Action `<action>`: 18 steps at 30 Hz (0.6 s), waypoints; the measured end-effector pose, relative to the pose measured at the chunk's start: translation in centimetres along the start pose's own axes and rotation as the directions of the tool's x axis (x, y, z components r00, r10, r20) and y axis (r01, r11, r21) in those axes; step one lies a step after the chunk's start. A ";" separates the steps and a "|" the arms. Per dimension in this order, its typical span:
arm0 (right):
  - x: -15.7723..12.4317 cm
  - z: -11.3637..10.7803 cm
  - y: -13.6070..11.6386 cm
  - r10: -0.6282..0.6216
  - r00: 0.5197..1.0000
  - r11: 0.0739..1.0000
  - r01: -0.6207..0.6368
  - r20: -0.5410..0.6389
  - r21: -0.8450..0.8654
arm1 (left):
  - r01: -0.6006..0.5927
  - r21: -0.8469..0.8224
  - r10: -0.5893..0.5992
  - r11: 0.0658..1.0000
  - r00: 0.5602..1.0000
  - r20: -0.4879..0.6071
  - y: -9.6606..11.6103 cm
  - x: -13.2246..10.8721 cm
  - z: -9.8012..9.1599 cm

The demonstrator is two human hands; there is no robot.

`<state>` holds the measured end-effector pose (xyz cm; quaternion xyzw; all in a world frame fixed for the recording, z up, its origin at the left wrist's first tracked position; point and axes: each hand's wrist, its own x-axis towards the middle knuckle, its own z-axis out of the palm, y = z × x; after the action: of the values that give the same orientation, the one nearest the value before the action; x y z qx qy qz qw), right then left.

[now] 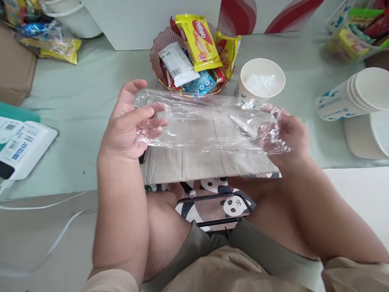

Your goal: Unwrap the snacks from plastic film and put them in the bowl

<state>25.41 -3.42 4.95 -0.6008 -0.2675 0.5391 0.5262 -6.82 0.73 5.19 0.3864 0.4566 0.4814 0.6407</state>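
Note:
A crinkled clear plastic bag [200,121] is stretched sideways between my two hands, above the table's front edge. My left hand [129,121] grips its left end, the thumb in front and the fingers partly seen through the film. At the other end, my right hand [288,136] is closed around bunched plastic; some of its fingers are hidden by glare and folds. A narrow white strip shows at the bag's right half. Just behind the bag stands a paper cup [243,91] with crumpled clear plastic inside.
A pink ribbed bowl [156,61] of wrapped snacks stands behind the bag. Stacked paper cups [337,99], a white tub [364,136] and a snack container [343,48] are on the right. At left lie a white labelled device [33,146] and a cardboard box [15,65].

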 end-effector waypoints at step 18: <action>-2.4 3.2 2.8 0.321 0.528 0.924 0.006 0.786 -0.382 | 0.049 0.181 -0.097 0.982 0.957 0.272 -0.8 -0.8 3.2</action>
<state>21.09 -5.25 3.68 -0.3728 -0.5175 0.7510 0.1709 -3.64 -0.46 5.50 0.4873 0.4155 0.3565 0.6803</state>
